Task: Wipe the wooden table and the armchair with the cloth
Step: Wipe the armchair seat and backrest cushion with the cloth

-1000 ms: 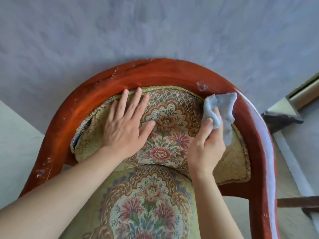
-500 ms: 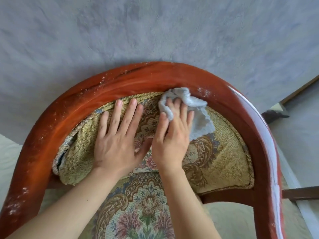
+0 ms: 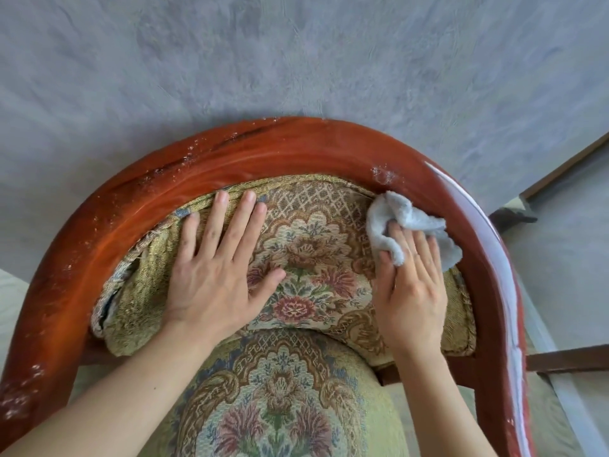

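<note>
I look down on the armchair: a curved red-brown wooden rail wraps a floral tapestry back cushion, with the matching seat below. My left hand lies flat, fingers spread, on the left half of the back cushion. At the cushion's upper right, against the rail, my right hand presses a crumpled pale blue cloth. The cloth is bunched under and around my fingertips. White specks of dust dot the rail, thickest at the lower left and beside the cloth.
A grey textured wall rises directly behind the chair. At the right a dark wooden bar juts out from the chair frame, and a dark trim edge runs diagonally. Pale floor shows at the left.
My right hand swept the cloth from the cushion's right edge to its top middle, then back right against the rail. My left hand stayed flat on the cushion.
</note>
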The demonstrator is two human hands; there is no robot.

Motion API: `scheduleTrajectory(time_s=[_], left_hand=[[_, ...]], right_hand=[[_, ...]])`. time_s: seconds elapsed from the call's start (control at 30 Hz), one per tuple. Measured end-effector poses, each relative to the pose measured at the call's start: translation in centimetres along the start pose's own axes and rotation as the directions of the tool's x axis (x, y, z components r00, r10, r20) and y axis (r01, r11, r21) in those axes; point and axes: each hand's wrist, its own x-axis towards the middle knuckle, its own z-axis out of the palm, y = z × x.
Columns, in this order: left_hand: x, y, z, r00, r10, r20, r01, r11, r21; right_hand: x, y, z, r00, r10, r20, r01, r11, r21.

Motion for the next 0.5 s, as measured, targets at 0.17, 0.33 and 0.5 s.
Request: scheduleTrajectory(time_s=[0.17, 0.33, 0.5], left_hand=[[0.1, 0.3, 0.0, 1.000, -0.012, -0.003, 0.012, 1.000, -0.013], [-0.1, 0.2, 0.0, 1.000, 0.004, -0.008, -0.004, 1.000, -0.005], [-0.1, -0.1, 0.1, 1.000, 0.006, -0.006, -0.007, 1.000, -0.018]], right_hand=[[1.0, -5.0, 2.3, 0.985, 0.157, -0.077, -0.145, 0.979, 0.141], [2.9, -9.9, 4.3, 0.996, -0.072, 0.052, 0.053, 0.951, 0.305], [2.8, -5.9, 2.5, 0.959, -0.241, 0.148, 0.221, 0.965, 0.144]])
